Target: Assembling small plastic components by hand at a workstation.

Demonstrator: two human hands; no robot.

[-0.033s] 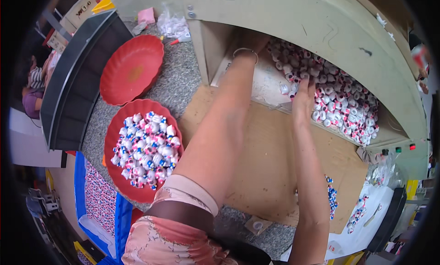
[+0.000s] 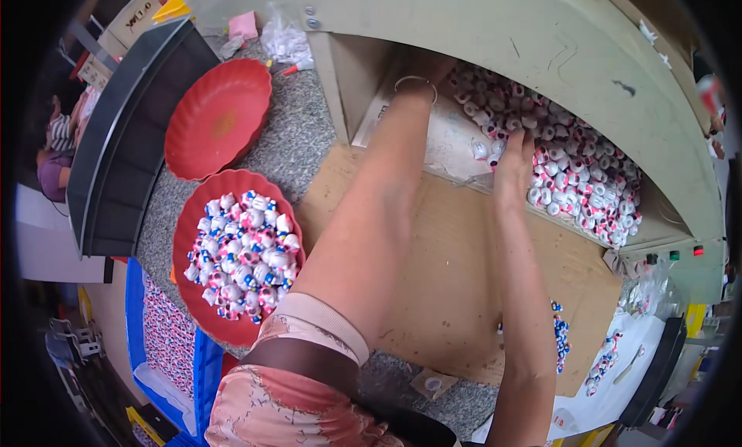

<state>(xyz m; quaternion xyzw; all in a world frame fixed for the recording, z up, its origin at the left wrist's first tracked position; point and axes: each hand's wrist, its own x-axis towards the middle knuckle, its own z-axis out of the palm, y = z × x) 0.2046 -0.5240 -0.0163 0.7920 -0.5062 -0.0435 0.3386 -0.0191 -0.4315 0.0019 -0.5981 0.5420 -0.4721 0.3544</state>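
Small white figurines (image 2: 591, 188) with pink and dark parts lie heaped inside a pale green shelf opening. My left hand (image 2: 433, 64) reaches deep into that opening, beside the heap's left end, its fingers lost in shadow behind the shelf's upper edge. A thin bracelet (image 2: 416, 81) circles the left wrist. At the heap's front edge, my right hand (image 2: 513, 163) touches the figurines, its visible fingers stretched forward and nothing seen held. One or two loose pieces (image 2: 481, 150) sit just left of its fingertips on the white shelf floor.
A red scalloped bowl (image 2: 185, 292) holds white, blue and pink figurines; another red bowl (image 2: 220, 122) stands behind it. A dark bin (image 2: 124, 161) rises at left, above a blue crate (image 2: 135, 316). Cardboard (image 2: 448, 254) covers the table, with small blue pieces (image 2: 561, 339) at right.
The view has shifted very slightly. Both hands keep their places at the shelf opening.
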